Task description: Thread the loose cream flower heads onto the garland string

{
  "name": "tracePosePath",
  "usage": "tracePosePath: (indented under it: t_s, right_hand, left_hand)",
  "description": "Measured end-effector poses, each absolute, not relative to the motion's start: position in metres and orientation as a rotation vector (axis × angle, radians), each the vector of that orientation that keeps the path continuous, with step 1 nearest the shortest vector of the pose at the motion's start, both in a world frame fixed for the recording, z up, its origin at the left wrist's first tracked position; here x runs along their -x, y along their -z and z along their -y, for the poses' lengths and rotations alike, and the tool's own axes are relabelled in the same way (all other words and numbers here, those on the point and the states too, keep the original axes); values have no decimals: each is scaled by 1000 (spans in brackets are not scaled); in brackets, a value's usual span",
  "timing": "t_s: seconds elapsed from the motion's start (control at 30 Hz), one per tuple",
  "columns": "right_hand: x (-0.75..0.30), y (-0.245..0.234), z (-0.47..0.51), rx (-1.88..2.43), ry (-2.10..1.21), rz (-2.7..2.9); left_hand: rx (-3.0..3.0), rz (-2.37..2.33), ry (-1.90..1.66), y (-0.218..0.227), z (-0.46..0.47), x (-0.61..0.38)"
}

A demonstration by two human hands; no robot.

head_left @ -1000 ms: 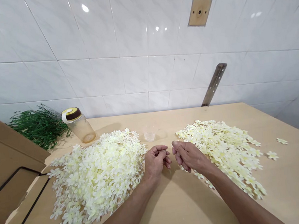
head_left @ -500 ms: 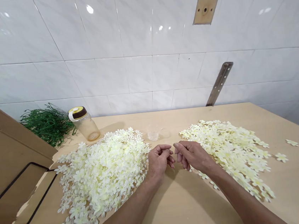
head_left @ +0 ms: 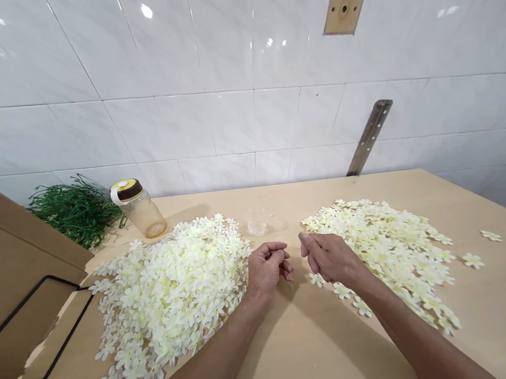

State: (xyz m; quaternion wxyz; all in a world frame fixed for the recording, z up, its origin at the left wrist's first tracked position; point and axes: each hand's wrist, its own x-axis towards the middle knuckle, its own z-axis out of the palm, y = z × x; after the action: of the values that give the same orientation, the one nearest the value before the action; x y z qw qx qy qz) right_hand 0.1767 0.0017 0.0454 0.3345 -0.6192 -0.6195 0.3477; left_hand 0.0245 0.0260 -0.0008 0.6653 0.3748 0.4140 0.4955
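My left grip (head_left: 266,267) is curled by the inner side of the larger heap of pale blossoms (head_left: 174,297), which spreads toward the front left corner of the counter (head_left: 295,354). I cannot tell whether its thumb and fingertips meet. My right grip (head_left: 330,257) faces it across a narrow gap, thumb laid along the bent forefinger; whether anything is clamped there I cannot tell. Beside it lies the flatter spread of blossoms (head_left: 395,247), with two loose ones (head_left: 472,260) nearer the right edge. Between the heaps, toward the back edge, sits a small clear cup (head_left: 257,227). A bottle (head_left: 142,214) and green stems (head_left: 77,211) stand near the back left, by a cardboard box (head_left: 15,293).
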Motion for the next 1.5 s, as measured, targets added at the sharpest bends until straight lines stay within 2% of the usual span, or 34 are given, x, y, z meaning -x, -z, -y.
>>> tracePosePath:
  t_s: [0.13,0.33,0.6,0.8,0.87,1.07,1.17,1.27,1.43,1.5]
  right_hand:
    - [-179,-40,-5,1555,-783,1769]
    - [-181,-30,-8,1504,-1051,1557]
    - [-177,-43,-1,1581,-966,1663]
    - [-173,-46,2,1638,-428,1965]
    - [-173,-42,0,1595,-352,2008]
    - [-174,-31,-3,1541,-814,1780]
    - [-173,-35,-2,1590,-867,1729]
    - [-174,-41,0,1629,-736,1872]
    - [-177,-42,-1,1650,-287,2000]
    - [-178,-41,-1,1603,-246,2011]
  left_hand:
    - [-855,-922,-1108,2,-27,-24]
    - [-858,-926,-1118,-4,-24,-24]
    - [-852,-928,-1128,-4,-25,-24]
    - [-853,-929,-1125,-6,-24,-23]
    - [-848,-928,-1121,-6,-24,-23]
    - [-842,-918,-1119,-3,-27,-23]
    - [-844,-909,-1116,-2,-27,-22]
    - [-849,-899,-1106,-2,-27,-22]
    - [-845,-899,-1093,-3,-27,-22]
    - [-847,-899,-1086,-3,-27,-22]
